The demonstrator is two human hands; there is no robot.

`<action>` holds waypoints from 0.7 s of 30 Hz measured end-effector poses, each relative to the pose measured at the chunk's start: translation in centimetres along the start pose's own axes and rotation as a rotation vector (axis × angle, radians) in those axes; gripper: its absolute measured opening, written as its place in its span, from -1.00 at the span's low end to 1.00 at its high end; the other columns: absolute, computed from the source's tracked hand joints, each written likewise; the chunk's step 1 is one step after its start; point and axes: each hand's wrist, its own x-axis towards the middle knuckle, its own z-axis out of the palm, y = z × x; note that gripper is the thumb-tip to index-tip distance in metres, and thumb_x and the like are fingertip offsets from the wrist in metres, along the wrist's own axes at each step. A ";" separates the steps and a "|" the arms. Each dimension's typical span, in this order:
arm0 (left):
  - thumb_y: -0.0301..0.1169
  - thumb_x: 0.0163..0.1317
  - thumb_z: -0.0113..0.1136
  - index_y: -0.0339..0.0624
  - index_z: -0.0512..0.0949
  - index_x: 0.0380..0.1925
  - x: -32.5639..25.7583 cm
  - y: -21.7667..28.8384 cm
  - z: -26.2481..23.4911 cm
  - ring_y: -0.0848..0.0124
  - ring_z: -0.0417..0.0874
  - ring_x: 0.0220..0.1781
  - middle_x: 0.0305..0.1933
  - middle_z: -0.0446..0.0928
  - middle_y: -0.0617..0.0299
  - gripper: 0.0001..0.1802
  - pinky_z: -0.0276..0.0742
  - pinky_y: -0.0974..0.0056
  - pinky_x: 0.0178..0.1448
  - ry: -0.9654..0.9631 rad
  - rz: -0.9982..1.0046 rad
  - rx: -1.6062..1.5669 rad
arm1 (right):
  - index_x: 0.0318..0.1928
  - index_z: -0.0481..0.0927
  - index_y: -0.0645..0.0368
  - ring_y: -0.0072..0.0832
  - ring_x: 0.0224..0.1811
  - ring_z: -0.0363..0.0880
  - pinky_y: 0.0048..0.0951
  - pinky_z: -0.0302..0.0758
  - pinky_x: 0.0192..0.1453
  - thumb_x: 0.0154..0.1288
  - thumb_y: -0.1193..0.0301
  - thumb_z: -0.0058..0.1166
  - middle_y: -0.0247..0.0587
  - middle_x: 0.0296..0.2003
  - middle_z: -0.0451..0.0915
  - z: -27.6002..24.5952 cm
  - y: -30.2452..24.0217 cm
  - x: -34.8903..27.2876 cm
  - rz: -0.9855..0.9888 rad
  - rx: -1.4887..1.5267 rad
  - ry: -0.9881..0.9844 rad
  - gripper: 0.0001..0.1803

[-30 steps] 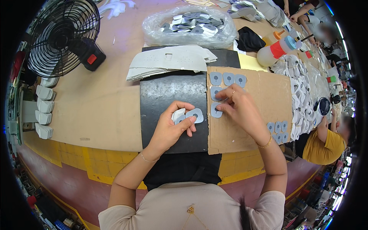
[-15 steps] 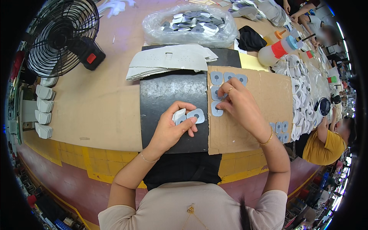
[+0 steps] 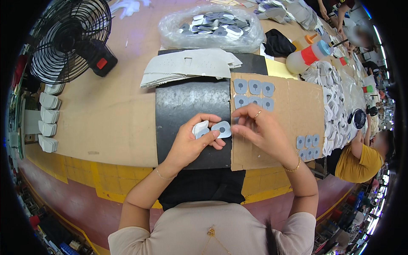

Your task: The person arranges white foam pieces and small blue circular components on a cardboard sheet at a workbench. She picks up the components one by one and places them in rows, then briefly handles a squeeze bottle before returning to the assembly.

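My left hand (image 3: 187, 142) is closed around a few rounded grey-and-white patches (image 3: 200, 128). One of them, a grey patch (image 3: 222, 129) with a dark spot, sticks out past the thumb toward the right. Close to that patch is my right hand (image 3: 265, 134), its thumb and index finger apart with nothing visible between them. Beneath and beyond it, similar grey patches (image 3: 254, 87) lie in rows on a brown cardboard sheet (image 3: 293, 114). The right hand covers part of these rows. A black mat (image 3: 191, 102) lies under my left hand.
A black fan (image 3: 68, 40) stands at the far left, above white stacked pieces (image 3: 50, 117). Light grey sheets (image 3: 187, 66) and a plastic bag (image 3: 170, 36) of patches lie beyond the mat. On the right are a bottle (image 3: 299, 59), smaller patches (image 3: 308, 146) and piled white pieces (image 3: 333, 110).
My right hand has drawn back from the patches on the cardboard, down and left toward the patch in my left hand. Its thumb and finger have parted. My left hand has barely moved.
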 end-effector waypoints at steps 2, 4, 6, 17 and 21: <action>-0.59 0.31 0.12 -0.35 0.41 0.05 -0.1 0.1 0.1 0.32 0.71 -0.22 -0.16 0.52 0.11 -0.69 0.69 0.35 -0.14 0.001 -0.005 -0.008 | -0.15 0.56 0.27 -0.57 -0.46 0.53 -0.50 0.47 -0.34 0.22 0.41 0.26 -0.23 -0.39 0.56 1.2 0.2 -0.9 0.040 0.120 -0.018 -0.75; -0.58 0.30 0.15 -0.34 0.36 0.09 -0.1 0.1 0.3 0.24 0.72 -0.20 -0.13 0.52 0.05 -0.63 0.70 0.30 -0.10 -0.001 -0.025 -0.023 | -0.13 0.57 0.28 -0.58 -0.42 0.55 -0.51 0.48 -0.30 0.24 0.42 0.24 -0.26 -0.38 0.56 1.9 0.2 -1.1 0.017 0.139 0.002 -0.75; -0.60 0.30 0.12 -0.28 0.29 0.17 -0.2 0.0 0.4 0.16 0.68 -0.05 -0.06 0.51 -0.01 -0.55 0.66 0.25 0.04 0.008 -0.042 -0.077 | -0.12 0.58 0.28 -0.60 -0.39 0.57 -0.52 0.50 -0.27 0.27 0.44 0.20 -0.28 -0.38 0.56 1.8 0.5 -1.3 -0.009 0.175 0.080 -0.77; -0.67 0.28 0.06 -0.11 0.08 0.38 -0.1 0.1 0.0 0.04 0.20 0.48 0.42 0.13 -0.26 -0.31 0.32 0.06 0.44 -0.161 -0.113 -0.468 | -0.01 0.57 0.31 -0.67 -0.42 0.58 -0.66 0.47 -0.34 0.35 0.51 0.12 -0.37 -0.35 0.55 -1.8 3.7 -3.5 0.344 0.349 0.209 -0.76; -0.61 0.32 0.08 -0.10 0.09 0.37 -0.2 -0.3 0.2 0.08 0.32 0.42 0.37 0.24 -0.25 -0.34 0.43 0.11 0.38 -0.119 -0.093 -0.357 | -0.03 0.56 0.30 -0.70 -0.47 0.55 -0.68 0.43 -0.39 0.31 0.53 0.16 -0.40 -0.41 0.53 -1.2 3.3 -2.9 0.359 0.277 0.208 -0.76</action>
